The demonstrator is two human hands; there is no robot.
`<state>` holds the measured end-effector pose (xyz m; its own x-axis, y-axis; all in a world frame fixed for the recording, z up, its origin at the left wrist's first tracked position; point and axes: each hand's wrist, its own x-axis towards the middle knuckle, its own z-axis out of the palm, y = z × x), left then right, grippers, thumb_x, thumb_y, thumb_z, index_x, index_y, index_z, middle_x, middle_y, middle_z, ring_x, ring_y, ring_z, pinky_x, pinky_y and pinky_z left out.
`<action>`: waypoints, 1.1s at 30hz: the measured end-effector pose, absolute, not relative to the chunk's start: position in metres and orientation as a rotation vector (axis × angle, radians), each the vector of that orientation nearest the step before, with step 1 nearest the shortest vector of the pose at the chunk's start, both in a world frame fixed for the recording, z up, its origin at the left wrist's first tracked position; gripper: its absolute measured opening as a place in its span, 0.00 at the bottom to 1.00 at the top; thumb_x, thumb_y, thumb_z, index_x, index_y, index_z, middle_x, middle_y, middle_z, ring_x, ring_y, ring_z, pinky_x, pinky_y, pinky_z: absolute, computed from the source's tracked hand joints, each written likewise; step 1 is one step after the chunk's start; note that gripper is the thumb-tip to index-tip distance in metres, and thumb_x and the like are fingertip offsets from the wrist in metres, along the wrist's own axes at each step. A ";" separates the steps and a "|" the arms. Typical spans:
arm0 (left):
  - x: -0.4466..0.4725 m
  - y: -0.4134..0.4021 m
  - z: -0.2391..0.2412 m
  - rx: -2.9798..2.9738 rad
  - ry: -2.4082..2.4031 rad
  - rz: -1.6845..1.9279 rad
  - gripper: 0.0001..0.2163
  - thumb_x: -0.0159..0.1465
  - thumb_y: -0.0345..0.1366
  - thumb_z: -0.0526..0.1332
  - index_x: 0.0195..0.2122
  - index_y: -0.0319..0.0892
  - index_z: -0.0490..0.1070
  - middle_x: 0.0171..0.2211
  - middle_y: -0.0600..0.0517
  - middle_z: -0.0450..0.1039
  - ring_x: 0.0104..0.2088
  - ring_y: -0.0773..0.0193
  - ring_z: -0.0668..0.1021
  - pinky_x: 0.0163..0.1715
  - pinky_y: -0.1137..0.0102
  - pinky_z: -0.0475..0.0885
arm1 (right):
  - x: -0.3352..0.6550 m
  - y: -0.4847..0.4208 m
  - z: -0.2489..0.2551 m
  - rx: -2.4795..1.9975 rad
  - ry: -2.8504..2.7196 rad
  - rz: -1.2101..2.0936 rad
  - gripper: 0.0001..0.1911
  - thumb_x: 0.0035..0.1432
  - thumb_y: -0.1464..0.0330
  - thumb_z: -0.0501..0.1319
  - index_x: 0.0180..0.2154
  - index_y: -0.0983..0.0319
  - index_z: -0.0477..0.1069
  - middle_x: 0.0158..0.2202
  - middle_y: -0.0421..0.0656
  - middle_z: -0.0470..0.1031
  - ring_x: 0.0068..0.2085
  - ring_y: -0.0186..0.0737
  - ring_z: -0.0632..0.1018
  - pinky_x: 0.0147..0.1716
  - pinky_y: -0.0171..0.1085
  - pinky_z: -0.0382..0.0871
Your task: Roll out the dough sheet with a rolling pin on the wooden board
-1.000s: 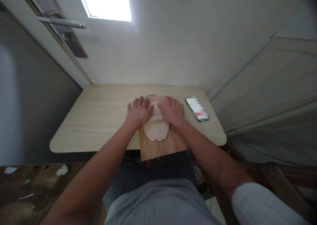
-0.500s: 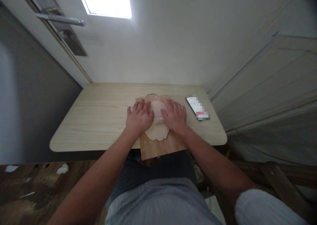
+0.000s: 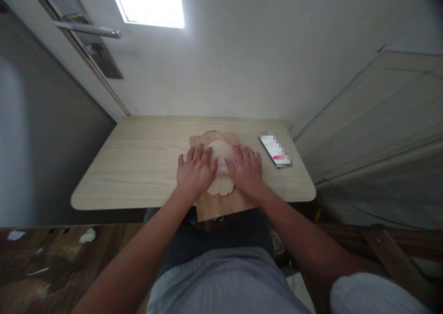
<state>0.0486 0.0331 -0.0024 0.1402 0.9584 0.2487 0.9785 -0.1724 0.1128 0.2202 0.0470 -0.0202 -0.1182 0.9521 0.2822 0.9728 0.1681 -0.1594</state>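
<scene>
A flat, pale sheet of dough lies on a brown wooden board that overhangs the near edge of a light wooden table. My left hand and my right hand rest side by side on the dough's near half, fingers stretched forward and lying flat. Between the two hands a short pale bar crosses the dough; most of it is hidden under my palms, so I cannot tell what it is. The dough's far rounded edge and a scalloped near edge show.
A phone lies face up on the table, right of the board. A metal ring sticks out at the board's far end. A door with a lever handle stands at the back left; a white wall is behind the table. My lap is below.
Both hands have slid toward me along the dough, uncovering its far rounded end and covering more of its near part. The board and phone have stayed put.
</scene>
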 end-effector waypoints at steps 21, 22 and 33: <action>0.053 0.006 0.004 -2.369 -1.982 -0.432 0.24 0.73 0.48 0.44 0.66 0.53 0.64 0.70 0.48 0.60 0.67 0.46 0.64 0.63 0.44 0.60 | 0.227 0.022 -0.024 -1.807 -2.167 -0.066 0.29 0.73 0.55 0.46 0.66 0.64 0.62 0.67 0.54 0.64 0.66 0.57 0.64 0.64 0.60 0.50; 0.053 0.005 0.004 -2.369 -1.981 -0.432 0.24 0.73 0.48 0.44 0.66 0.53 0.64 0.70 0.48 0.60 0.67 0.46 0.63 0.63 0.44 0.60 | 0.228 0.021 -0.025 -1.806 -2.167 -0.064 0.29 0.73 0.55 0.46 0.66 0.64 0.62 0.67 0.54 0.64 0.66 0.57 0.64 0.64 0.59 0.50; 0.054 -0.006 0.003 -2.377 -1.957 -0.401 0.23 0.74 0.47 0.44 0.65 0.54 0.66 0.70 0.50 0.59 0.68 0.48 0.63 0.63 0.45 0.59 | 0.229 0.008 -0.026 -1.801 -2.159 -0.075 0.30 0.73 0.56 0.47 0.67 0.64 0.59 0.68 0.54 0.63 0.66 0.56 0.63 0.65 0.57 0.49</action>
<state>0.0544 -0.0060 0.0029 0.1725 0.9599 0.2209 0.9695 -0.2051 0.1341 0.2290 0.0076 -0.0263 -0.1484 0.9482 0.2810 0.9654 0.2005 -0.1667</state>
